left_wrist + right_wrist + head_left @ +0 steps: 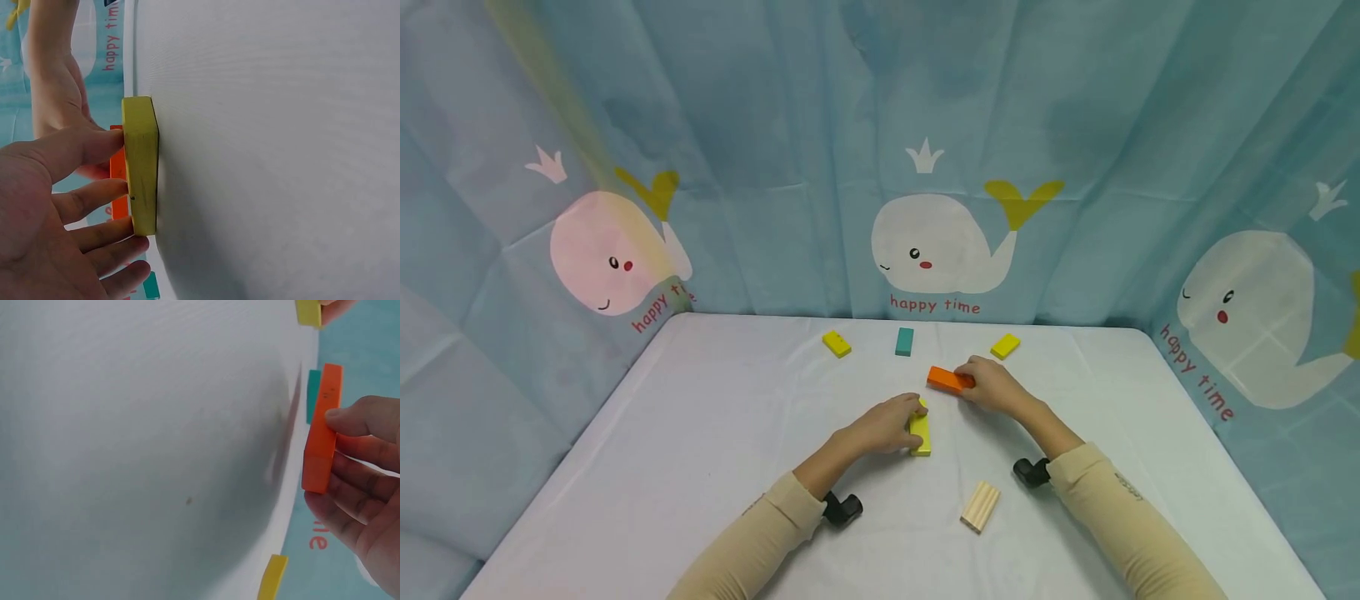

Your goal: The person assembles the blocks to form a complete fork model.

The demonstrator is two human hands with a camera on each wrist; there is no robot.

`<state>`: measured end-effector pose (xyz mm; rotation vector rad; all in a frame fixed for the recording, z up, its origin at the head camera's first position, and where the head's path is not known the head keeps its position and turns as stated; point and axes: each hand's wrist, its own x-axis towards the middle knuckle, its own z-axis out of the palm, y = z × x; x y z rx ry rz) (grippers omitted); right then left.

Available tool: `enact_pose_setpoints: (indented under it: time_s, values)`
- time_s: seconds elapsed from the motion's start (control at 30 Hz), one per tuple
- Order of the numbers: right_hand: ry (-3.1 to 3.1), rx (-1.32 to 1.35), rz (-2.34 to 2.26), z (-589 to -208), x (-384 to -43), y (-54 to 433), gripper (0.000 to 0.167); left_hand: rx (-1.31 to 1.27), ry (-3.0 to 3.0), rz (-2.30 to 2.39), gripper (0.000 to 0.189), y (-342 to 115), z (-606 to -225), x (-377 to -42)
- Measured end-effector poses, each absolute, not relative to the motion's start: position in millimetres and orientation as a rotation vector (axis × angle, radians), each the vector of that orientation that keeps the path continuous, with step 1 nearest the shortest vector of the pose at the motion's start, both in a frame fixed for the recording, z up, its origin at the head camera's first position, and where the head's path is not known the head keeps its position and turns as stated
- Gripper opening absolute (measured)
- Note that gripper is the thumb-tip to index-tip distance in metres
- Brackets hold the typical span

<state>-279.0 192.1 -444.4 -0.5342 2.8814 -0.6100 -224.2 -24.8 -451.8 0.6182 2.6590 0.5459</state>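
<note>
Across the far left of the white tabletop [700, 433], we find a small yellow block [837, 343] lying at a slant near the blue whale curtain [775, 167], well apart from either hand. Nearer us, a black wrist device [842, 510] shows under the left cuff [797, 500], presumably set there to look along the left hand [887, 425]. Beyond that hand lies a teal block [904, 342], its long side running roughly away from us.

Next comes the long yellow block [922, 427], at the middle of the table. We see the left thumb and fingers bent onto it, thumb toward one end and the other tips spread toward the far end, a wide hold that probably steadies its length. We cannot tell how firmly they press, nor whether its underside touches the cloth.

Just beyond and to the right, the orange block [942, 378] is clamped between the right thumb on one face and fingers behind. The right wrist view shows it above the table, and the fingertip grip leaves much of it uncovered, likely for easy turning. Closer to us, pale wooden sticks [981, 506] lie side by side, out of both hands' way.

Past the right hand [992, 386], another yellow block [1005, 347] lies angled, and a second black device [1032, 472] sits by the right cuff [1071, 462].
</note>
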Motion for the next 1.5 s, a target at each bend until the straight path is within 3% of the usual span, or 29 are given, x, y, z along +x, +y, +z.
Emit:
enact_pose_setpoints:
  time_s: [0.5,1.5]
  values:
    - [2.910,-0.708,-0.591,-439,-277,182,0.032,0.620,2.673,0.544,0.048,-25,-448,-222]
    - [2.863,-0.733,-0.512,-446,-287,149,0.033,0.735,2.782,0.503,0.055,-29,-451,-220]
